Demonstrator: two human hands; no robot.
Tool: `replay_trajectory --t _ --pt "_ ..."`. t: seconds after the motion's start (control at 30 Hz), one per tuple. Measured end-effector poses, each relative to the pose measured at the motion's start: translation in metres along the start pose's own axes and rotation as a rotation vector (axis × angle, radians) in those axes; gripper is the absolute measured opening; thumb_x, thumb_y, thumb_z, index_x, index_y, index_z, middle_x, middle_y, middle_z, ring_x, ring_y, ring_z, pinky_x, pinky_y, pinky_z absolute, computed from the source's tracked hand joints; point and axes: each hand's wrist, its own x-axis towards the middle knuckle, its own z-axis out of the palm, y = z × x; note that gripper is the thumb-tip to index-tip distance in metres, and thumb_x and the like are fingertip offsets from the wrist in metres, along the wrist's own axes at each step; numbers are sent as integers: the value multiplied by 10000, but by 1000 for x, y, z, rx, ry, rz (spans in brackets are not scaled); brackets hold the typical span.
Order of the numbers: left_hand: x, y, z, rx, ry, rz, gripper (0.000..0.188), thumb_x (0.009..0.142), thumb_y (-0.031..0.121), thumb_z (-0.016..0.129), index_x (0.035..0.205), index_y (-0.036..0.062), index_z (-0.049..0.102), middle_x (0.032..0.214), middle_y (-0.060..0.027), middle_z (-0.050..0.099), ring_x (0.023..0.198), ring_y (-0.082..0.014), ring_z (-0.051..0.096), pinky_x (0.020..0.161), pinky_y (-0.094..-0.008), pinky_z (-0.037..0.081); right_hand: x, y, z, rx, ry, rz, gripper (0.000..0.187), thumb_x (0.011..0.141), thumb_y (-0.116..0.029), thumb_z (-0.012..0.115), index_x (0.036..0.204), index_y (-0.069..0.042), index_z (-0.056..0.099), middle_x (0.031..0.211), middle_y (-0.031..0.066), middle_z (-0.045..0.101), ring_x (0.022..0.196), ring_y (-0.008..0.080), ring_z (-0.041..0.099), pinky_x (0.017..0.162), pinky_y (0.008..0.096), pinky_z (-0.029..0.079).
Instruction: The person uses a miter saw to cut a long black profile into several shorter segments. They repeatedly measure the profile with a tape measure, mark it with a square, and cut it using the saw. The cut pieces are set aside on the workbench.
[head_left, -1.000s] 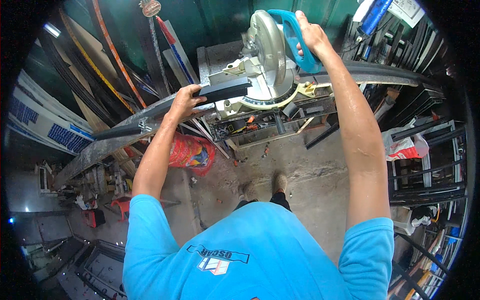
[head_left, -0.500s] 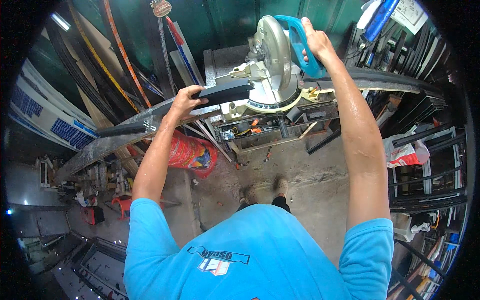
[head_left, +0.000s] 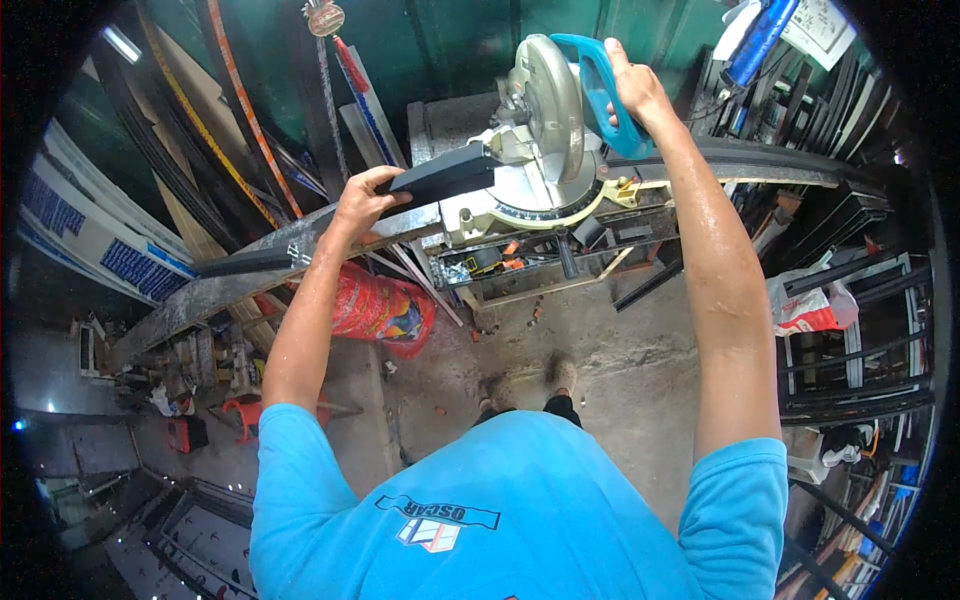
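Note:
A miter saw (head_left: 548,115) stands on the bench ahead of me, its blade guard upright over the round base. My right hand (head_left: 638,90) is wrapped round the saw's teal handle (head_left: 603,98). In my left hand (head_left: 368,203) is the left end of a dark metal profile (head_left: 445,174), thumb on top. The profile tilts up to the right, its right end close to the saw's fence, left of the blade guard. Whether it touches the fence I cannot tell.
Below the saw is an open tray (head_left: 490,262) with small orange and black bits. A red sack (head_left: 385,308) leans under the bench at left. Long strips and profiles line the green wall (head_left: 450,50). At right stands a rack of dark profiles (head_left: 860,370).
My left hand has shifted slightly left with the profile, whose right end has drawn back from the saw and turned a little. My right hand stays on the handle.

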Motion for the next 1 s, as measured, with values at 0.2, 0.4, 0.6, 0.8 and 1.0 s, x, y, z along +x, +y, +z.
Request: replay_trajectory --t 0.2,0.4,0.6,0.8,1.0 --pt "6 16 -1 24 81 -6 325 847 -18 786 1165 -6 718 1061 2 726 972 -78 626 890 -258 509 -2 -4 -1 0 -10 34 926 948 -796 373 1025 87 643 735 169 637 536 238 630 513 380 556" --pt "14 33 1 -76 165 50 417 855 8 779 1259 -39 688 1144 -22 722 984 -83 631 905 -246 503 -6 -10 0 -34 5 72 902 965 -776 334 943 62 670 725 149 654 562 244 656 574 389 549" --pt "16 55 5 -239 124 -20 434 873 -4 721 1294 -80 647 1092 -36 716 935 -88 646 880 -246 511 -5 -8 -1 -12 17 55 904 965 -774 346 1001 69 671 713 143 651 553 243 652 559 389 539" --pt "15 46 4 -268 114 -56 404 898 59 775 1258 -86 663 1079 -52 730 935 -97 653 862 -255 519 -4 -8 1 -14 21 66 896 971 -769 347 996 70 661 725 146 648 554 243 653 558 394 546" --pt "15 38 5 -279 128 -46 376 911 81 773 1242 -72 678 1059 -47 733 918 -88 652 841 -254 524 2 -3 1 -14 22 54 895 969 -774 345 916 68 645 740 153 651 575 249 662 565 396 550"
